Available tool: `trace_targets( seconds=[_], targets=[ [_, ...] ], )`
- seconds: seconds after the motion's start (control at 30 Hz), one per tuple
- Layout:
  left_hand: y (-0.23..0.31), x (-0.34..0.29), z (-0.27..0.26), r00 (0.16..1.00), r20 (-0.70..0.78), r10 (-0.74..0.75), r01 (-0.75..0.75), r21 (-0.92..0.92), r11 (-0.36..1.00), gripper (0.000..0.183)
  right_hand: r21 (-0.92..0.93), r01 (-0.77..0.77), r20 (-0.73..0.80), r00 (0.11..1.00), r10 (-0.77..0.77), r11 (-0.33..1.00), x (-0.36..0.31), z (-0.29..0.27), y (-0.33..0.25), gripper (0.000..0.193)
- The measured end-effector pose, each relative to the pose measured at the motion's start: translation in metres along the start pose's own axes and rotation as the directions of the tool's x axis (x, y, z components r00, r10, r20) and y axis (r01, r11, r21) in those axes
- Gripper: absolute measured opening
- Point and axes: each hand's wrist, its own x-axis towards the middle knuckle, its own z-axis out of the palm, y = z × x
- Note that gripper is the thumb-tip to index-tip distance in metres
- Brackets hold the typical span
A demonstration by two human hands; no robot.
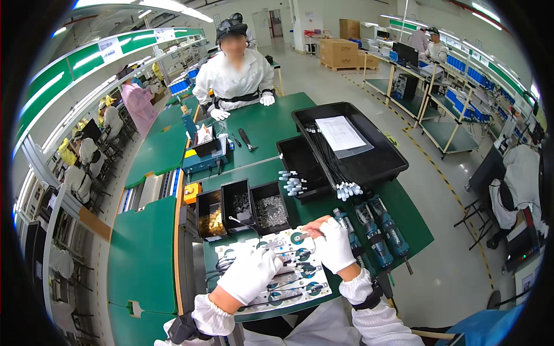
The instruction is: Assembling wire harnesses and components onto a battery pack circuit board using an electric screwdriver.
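Note:
A white fixture plate (pixel 318 291) with green round inserts, small metal parts and black cables lies on the green bench in front of me. My left hand (pixel 249 275), in a white glove, reaches over its left half. The fingers are bent together near the plate's middle, and what they hold is hidden. At the far right corner of the plate is my right hand (pixel 333 243), gloved with bare fingertips. Thumb and fingers are pinched beside a round insert (pixel 299 237); anything between them is too small to make out.
Beyond the plate stand black bins of brass-coloured parts (pixel 213 222), dark parts (pixel 238 203) and silver parts (pixel 271 212). Several power screwdrivers (pixel 374 233) lie at right. A large black tray (pixel 381 153) holds cables and paper. Across the bench stands a co-worker (pixel 235 78) with gloved hands resting on it.

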Motion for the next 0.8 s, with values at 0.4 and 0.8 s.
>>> trace_targets(
  seconds=[0.4, 0.8],
  targets=[
    [-0.052, 0.017, 0.006, 0.733, -0.155, -0.663, 0.617, -0.261, 0.743, 0.043, 0.429, -0.359, -0.097, 0.894, 0.437, 0.829, -0.008, -0.01, 0.041, 0.018],
    [-0.02, 0.067, 0.01, 0.793, -0.091, -0.602, 0.361, -0.726, 0.586, 0.02, 0.433, -0.268, 0.11, 0.963, 0.244, 0.861, 0.016, -0.007, 0.015, 0.015]
  ],
)
